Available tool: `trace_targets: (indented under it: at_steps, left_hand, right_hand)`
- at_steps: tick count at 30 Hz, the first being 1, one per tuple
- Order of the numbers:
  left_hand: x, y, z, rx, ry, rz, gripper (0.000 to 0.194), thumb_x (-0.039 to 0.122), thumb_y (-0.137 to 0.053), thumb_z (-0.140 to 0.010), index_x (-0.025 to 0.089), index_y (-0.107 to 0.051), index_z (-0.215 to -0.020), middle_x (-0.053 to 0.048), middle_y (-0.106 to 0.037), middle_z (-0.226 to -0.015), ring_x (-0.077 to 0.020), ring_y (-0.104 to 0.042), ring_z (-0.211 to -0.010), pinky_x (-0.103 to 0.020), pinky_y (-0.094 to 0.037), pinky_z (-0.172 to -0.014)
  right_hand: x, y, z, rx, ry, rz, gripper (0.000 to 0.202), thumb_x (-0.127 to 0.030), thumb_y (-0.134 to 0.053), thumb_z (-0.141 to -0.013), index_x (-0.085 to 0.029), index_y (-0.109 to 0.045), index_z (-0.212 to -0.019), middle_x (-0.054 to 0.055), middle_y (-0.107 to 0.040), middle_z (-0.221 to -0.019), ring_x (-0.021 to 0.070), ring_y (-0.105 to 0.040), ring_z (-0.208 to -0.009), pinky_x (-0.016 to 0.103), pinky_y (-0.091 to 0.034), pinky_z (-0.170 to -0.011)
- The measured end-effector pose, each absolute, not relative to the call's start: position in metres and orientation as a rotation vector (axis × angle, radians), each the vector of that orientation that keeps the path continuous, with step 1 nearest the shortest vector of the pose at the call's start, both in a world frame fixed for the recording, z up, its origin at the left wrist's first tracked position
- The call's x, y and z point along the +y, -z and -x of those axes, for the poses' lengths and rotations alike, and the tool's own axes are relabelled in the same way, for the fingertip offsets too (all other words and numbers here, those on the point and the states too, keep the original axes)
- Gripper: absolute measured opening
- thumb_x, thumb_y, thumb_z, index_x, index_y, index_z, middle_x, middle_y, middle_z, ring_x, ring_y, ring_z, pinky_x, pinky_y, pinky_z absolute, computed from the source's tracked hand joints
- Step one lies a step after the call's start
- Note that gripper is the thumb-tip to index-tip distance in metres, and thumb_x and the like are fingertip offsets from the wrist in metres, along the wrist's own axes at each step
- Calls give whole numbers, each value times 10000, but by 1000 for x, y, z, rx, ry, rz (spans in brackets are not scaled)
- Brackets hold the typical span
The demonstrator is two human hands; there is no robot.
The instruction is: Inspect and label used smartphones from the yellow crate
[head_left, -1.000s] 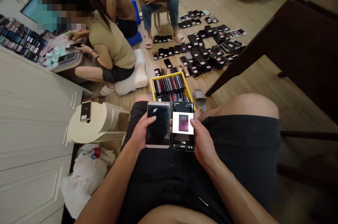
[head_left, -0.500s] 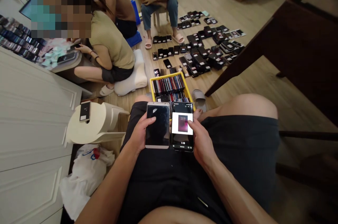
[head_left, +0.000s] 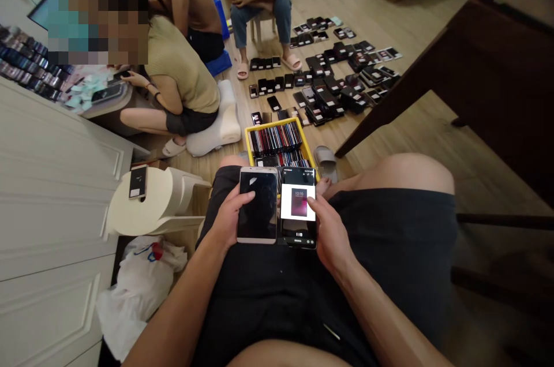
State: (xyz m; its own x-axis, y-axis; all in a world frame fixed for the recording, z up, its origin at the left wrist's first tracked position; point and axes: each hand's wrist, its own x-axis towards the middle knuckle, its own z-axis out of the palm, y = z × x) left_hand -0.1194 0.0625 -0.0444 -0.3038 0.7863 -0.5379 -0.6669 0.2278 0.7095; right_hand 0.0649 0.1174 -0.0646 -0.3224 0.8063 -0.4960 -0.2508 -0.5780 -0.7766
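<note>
My left hand (head_left: 229, 217) is closed around a pale-framed smartphone (head_left: 258, 214) with a dark screen and a small white mark near its top. Its thumb lies over the screen's left edge. Beside it, my right hand (head_left: 331, 228) grips a black smartphone (head_left: 298, 231) whose lit screen shows a picture of a phone reading 10:16 on white. The right thumb rests on that screen. Both phones are held upright side by side above my lap, a narrow gap between them. Behind them on the floor stands a yellow crate (head_left: 308, 145) packed with rows of phones, partly hidden by the phones I hold.
Many phones (head_left: 324, 96) lie in groups on the floor ahead. A boxed or labelled phone (head_left: 138, 182) rests on a cream stool (head_left: 123, 211) at left, above a white plastic bag (head_left: 142, 292). Co-workers sit ahead and left. Dark wooden furniture (head_left: 489, 67) stands right.
Hardly anything differs: the whole view has shifted very slightly, and both hands keep the same hold on their phones.
</note>
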Motion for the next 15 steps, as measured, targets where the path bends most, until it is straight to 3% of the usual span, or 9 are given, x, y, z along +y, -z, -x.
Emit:
trace_targets:
  at_steps: [9, 15]
  left_hand:
    - [64, 43, 120, 1200, -1436, -121, 445, 230, -773, -701, 170, -716, -1139, -76, -783, -996, -322, -726, -999, -462, -553, -958]
    - [64, 45, 119, 1162, -1465, -89, 384, 227, -722, -768, 173, -720, -1148, -74, -774, -1083, -294, -708, -1076, -418, -544, -993]
  right_hand:
    - [118, 66, -64, -757, -1945, 1243, 390, -438, -685, -857, -271, -726, -1207, 11, -760, -1158, 309, -690, -1088, 386, -527, -915]
    - [117, 69, -65, -794, -1943, 1254, 436, -477, -666, -867, -263, -704, -1245, 28, -767, -1131, 318, -697, -1077, 414, -536, -912]
